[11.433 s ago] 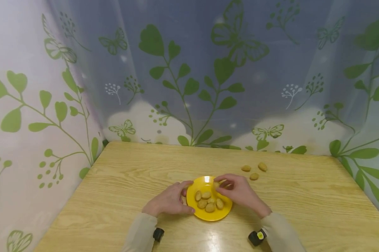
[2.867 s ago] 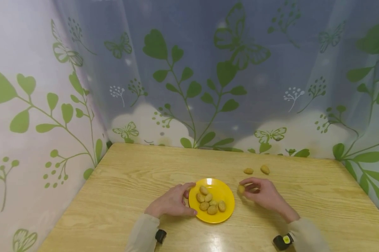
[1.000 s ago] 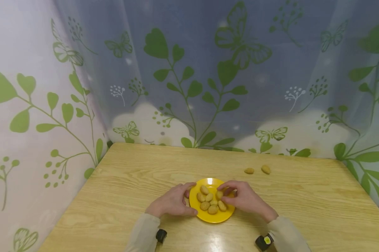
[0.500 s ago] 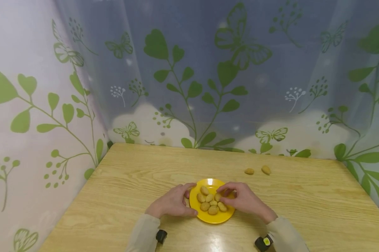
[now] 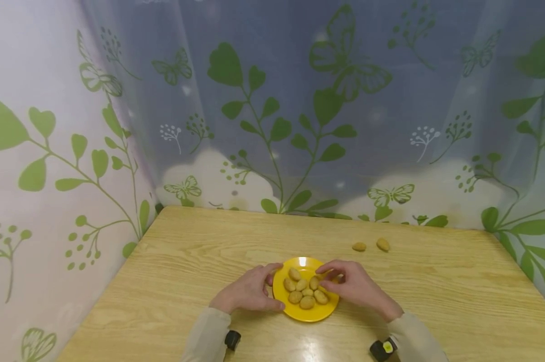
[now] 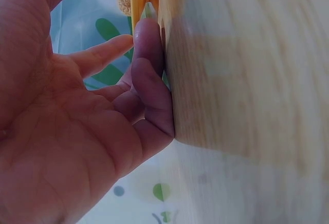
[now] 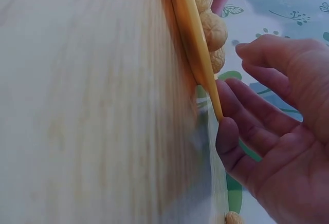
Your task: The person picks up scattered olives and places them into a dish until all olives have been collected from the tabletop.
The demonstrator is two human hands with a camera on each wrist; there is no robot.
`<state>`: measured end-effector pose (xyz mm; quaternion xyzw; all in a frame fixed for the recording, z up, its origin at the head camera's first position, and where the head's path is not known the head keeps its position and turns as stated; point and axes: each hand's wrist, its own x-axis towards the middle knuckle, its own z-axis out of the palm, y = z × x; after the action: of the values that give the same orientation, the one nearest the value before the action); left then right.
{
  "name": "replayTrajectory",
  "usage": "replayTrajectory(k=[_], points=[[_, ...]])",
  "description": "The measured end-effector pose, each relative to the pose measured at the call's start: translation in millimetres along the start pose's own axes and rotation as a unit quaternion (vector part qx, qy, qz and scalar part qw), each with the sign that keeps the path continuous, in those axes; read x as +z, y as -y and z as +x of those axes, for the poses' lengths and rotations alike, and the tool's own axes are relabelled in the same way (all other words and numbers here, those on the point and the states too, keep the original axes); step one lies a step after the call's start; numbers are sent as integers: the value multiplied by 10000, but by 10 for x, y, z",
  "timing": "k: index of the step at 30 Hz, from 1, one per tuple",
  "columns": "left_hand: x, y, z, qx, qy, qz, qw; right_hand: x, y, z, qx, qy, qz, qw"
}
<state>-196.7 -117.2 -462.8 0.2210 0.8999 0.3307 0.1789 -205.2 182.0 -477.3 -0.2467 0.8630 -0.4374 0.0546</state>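
Note:
A yellow plate on the table bears several tan walnuts in wrinkled shells. My left hand holds the plate's left side, thumb at the front rim and fingers at the back; in the left wrist view, fingertips of the left hand meet the yellow edge. Over the plate's right side hovers my right hand, loosely bent and apart, just right of one walnut. Seen from the right wrist, nothing is between the fingers of the right hand, and a fingertip touches the plate's rim.
Two walnuts lie behind and right of the plate: a left one and a right one. The wood-grain table meets a curtain printed with leaves and butterflies at its back edge.
My right hand brought a walnut from the table's right side onto the plate, let it go, and drew back slightly. Two walnuts stand at the back instead of three. The left hand stayed put.

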Motion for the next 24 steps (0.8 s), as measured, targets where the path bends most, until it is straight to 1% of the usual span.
replayTrajectory(k=[4, 8, 12, 18, 24], points=[[8, 14, 7, -5, 2, 11, 10000, -38, -8, -24, 42, -26, 30, 10000], [10, 14, 2, -10, 2, 21, 10000, -79, -32, -47, 13, -142, 34, 9999], [12, 15, -1, 1, -14, 22, 10000, -129, -49, -69, 12, -335, -29, 9994], [17, 20, -5, -6, -3, -14, 10000, -225, -67, -100, 297, -648, -144, 9974], [13, 21, -1, -67, 9, -42, 10000, -342, -103, -149, 285, -980, -326, 9942]])
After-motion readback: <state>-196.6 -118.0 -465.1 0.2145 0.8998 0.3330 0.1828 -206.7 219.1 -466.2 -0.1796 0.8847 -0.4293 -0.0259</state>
